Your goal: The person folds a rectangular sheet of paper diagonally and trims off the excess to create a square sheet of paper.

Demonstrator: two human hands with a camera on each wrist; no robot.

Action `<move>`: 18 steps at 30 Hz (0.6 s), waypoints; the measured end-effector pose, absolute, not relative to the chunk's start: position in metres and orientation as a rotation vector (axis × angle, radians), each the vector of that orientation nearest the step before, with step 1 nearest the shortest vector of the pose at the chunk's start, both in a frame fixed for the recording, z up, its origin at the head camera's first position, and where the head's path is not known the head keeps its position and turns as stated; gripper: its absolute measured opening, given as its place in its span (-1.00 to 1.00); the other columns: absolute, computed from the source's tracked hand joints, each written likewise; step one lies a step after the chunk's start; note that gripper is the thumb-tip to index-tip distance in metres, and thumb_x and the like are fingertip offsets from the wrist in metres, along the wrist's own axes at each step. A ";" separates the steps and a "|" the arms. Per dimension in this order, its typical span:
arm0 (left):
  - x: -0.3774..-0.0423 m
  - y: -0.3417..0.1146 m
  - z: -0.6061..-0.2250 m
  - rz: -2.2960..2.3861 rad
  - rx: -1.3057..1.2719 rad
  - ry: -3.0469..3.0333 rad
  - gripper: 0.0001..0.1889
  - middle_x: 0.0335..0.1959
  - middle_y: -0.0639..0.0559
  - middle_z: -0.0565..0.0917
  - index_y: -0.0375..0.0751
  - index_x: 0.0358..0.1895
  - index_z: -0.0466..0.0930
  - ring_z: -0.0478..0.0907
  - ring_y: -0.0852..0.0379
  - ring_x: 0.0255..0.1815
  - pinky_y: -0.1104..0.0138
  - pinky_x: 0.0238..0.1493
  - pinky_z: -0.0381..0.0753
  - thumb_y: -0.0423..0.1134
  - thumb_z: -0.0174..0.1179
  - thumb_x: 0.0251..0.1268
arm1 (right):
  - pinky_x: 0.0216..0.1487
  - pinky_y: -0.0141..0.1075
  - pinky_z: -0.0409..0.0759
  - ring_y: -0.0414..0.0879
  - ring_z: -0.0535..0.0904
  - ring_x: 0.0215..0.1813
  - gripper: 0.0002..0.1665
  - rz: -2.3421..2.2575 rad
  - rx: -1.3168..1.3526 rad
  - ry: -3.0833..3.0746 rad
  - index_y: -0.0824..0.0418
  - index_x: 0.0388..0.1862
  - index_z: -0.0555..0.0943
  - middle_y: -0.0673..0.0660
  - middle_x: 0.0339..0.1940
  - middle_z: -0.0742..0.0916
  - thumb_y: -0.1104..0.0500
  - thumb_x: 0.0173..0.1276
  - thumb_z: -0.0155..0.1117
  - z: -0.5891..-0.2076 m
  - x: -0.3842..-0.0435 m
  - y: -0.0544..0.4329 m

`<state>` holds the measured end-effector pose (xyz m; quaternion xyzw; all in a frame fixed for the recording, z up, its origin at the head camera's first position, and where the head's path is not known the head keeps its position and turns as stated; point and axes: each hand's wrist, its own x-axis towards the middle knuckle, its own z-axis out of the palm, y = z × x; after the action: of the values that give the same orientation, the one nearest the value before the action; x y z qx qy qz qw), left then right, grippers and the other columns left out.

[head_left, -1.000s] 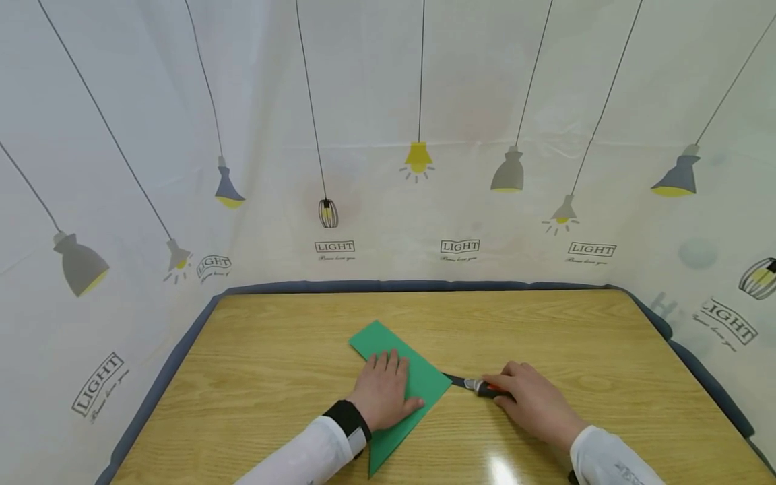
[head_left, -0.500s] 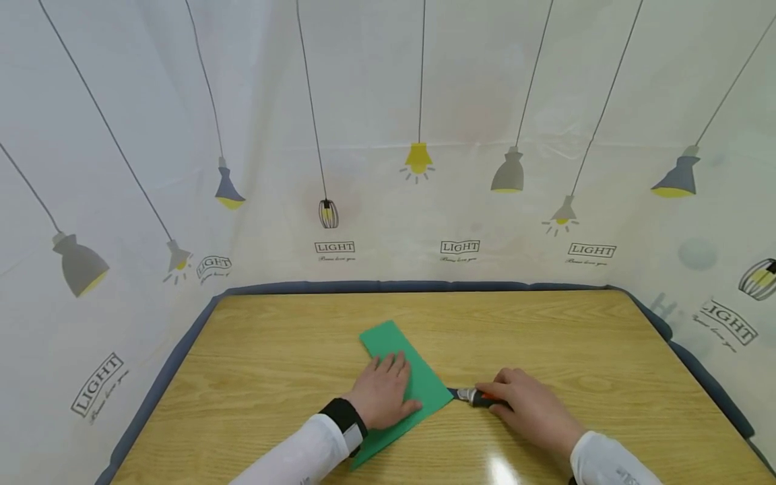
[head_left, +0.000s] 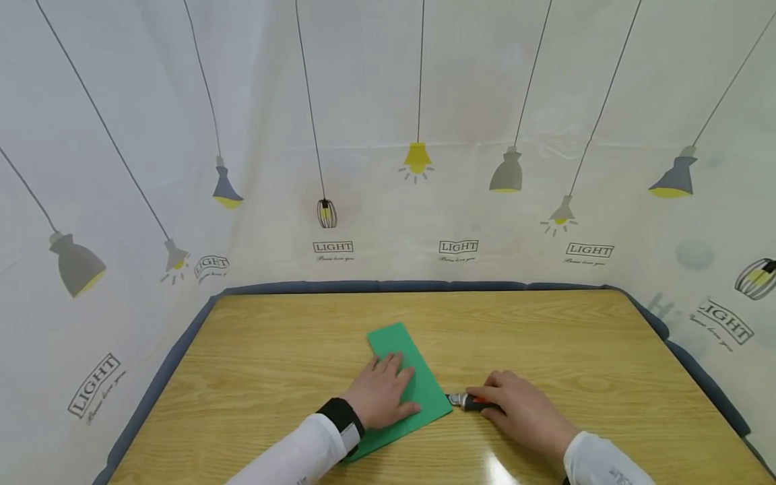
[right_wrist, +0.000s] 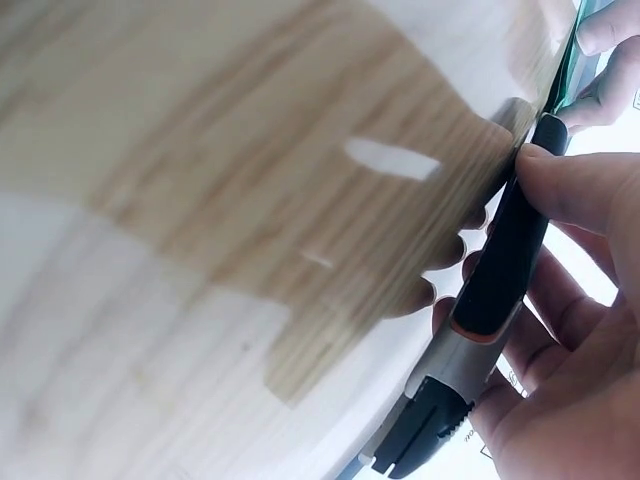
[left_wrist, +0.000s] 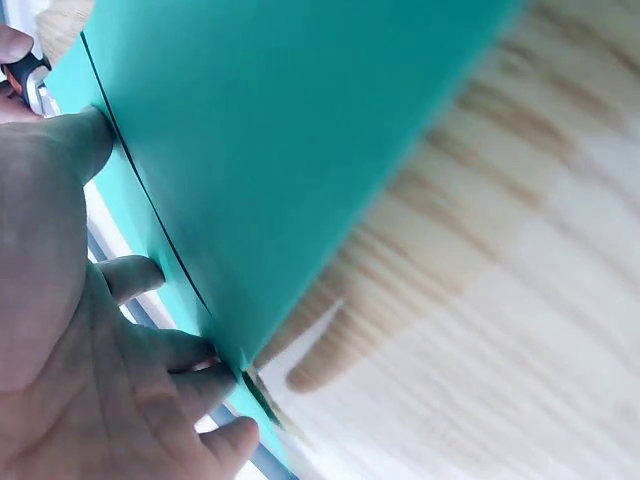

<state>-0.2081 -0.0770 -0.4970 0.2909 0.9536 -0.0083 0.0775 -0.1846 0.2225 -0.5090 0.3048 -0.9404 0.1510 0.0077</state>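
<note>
Nine printed lamps (head_left: 418, 155) overlook a wooden table (head_left: 273, 350), left grip (head_left: 378, 397) spread on sheet (head_left: 426, 389), right grip (head_left: 520, 409) clasping cutter (head_left: 470, 402).

The green sheet (head_left: 433, 394) is partly covered by the left hand's (head_left: 378, 397) fingers; its corner behind them disappears beneath the wristband (head_left: 342, 412) and sleeve. Ahead of the right hand's (head_left: 524, 414) fingers, the utility knife's (head_left: 477, 404) front end is hidden at the sheet's edge, whether under it or between layers unclear. Those fingers also cover the handle's rear. The left wrist view's top edge crops the sheet. Far beyond all the fingers, the script (head_left: 335, 259) under "LIGHT" is too small to read.
</note>
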 end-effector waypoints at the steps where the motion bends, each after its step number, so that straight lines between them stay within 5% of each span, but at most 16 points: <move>1: -0.207 -0.077 -0.496 -0.016 0.853 2.860 -0.25 0.57 -0.21 0.25 -0.02 0.54 0.35 0.18 -0.15 0.58 -0.08 0.51 0.18 0.34 0.08 0.45 | -0.19 -0.22 0.58 -0.26 0.51 -0.15 -0.52 0.471 0.955 -2.940 -0.03 0.27 0.69 -0.17 -0.13 0.60 0.12 0.37 0.47 -0.509 -0.184 0.222; 10: -0.209 -0.081 -0.492 -0.024 0.810 2.791 -0.04 0.64 -0.14 0.13 -0.19 0.63 0.12 0.06 -0.08 0.63 -0.05 0.55 0.09 0.43 0.02 0.42 | -0.20 -0.22 0.57 -0.26 0.50 -0.15 -0.51 0.474 0.956 -2.954 -0.04 0.29 0.69 -0.17 -0.12 0.60 0.13 0.38 0.46 -0.507 -0.183 0.222; 18: -0.207 -0.083 -0.488 -0.035 0.815 2.781 -0.03 0.64 -0.13 0.13 -0.19 0.63 0.12 0.07 -0.10 0.63 -0.03 0.55 0.10 0.44 0.02 0.41 | -0.22 -0.23 0.56 -0.26 0.49 -0.15 -0.50 0.490 0.975 -2.947 -0.04 0.30 0.68 -0.17 -0.12 0.60 0.13 0.38 0.45 -0.506 -0.181 0.220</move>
<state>-0.2074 -0.0829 -0.4877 0.2792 0.9525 -0.0118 0.1214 -0.1812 0.2202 -0.5061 0.3104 -0.9377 0.1559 -0.0003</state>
